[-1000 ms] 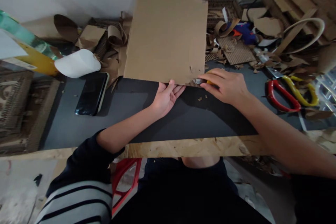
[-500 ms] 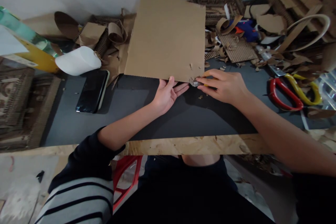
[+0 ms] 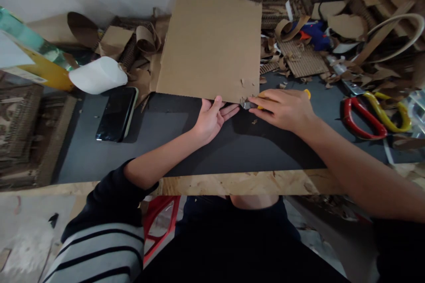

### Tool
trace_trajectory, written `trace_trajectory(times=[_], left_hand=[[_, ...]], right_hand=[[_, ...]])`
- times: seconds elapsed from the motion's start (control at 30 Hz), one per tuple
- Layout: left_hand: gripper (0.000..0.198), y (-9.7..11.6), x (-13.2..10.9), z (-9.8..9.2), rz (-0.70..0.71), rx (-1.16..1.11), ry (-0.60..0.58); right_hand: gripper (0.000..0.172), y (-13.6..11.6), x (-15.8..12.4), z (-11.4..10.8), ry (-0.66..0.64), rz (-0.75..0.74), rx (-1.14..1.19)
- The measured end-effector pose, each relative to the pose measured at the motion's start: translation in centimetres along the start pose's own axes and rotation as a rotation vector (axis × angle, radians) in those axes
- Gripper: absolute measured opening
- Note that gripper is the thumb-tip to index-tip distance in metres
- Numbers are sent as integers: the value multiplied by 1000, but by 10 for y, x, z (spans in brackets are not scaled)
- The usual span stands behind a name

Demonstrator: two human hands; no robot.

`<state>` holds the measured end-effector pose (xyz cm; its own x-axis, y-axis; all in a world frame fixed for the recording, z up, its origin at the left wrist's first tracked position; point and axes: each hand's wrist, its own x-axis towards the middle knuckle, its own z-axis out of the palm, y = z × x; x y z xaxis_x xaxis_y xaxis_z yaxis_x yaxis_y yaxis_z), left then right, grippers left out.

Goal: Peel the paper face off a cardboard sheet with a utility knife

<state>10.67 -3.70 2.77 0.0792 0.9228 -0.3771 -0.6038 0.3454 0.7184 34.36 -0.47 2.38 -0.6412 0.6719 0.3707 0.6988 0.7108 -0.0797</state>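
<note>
A square cardboard sheet (image 3: 212, 42) lies in the middle of the head view, its near edge raised off the dark tabletop. My left hand (image 3: 210, 119) grips that edge, thumb on top and fingers beneath. My right hand (image 3: 285, 108) is closed on a yellow-handled cutter (image 3: 262, 101), whose metal blade (image 3: 246, 104) touches the sheet's near right corner. Short dark slits and small paper scraps show at that corner. The blade's tip is partly hidden by the cardboard.
A phone (image 3: 117, 115) and a white roll (image 3: 98, 75) lie left. Red-and-yellow-handled scissors (image 3: 363, 119), a blue glue gun (image 3: 317, 35) and cardboard scraps are at right. Corrugated trays (image 3: 53, 141) sit far left. The wooden table edge (image 3: 232, 185) runs in front.
The blade has shifted slightly at the corner, and more of it and the yellow handle's rear end now show. My left hand keeps its grip. The view has shifted a little.
</note>
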Motion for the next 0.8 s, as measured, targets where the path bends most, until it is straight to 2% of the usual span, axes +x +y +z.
trace_trajectory(times=[0.2,0.47,0.63,0.8], left_hand=[[53,-1,1,-1,8,-2,-10],[41,0,0,1,6,5,4],[55,2,-1,4,13,-5,2],[55,2,-1,4,9,-22,0]], right_hand=[[49,3,0,1,-31,11,47],[50,5,-3,6,8,16,64],[54,7,-4,9,11,-1,28],[55,9,-4,11,22,-15,22]])
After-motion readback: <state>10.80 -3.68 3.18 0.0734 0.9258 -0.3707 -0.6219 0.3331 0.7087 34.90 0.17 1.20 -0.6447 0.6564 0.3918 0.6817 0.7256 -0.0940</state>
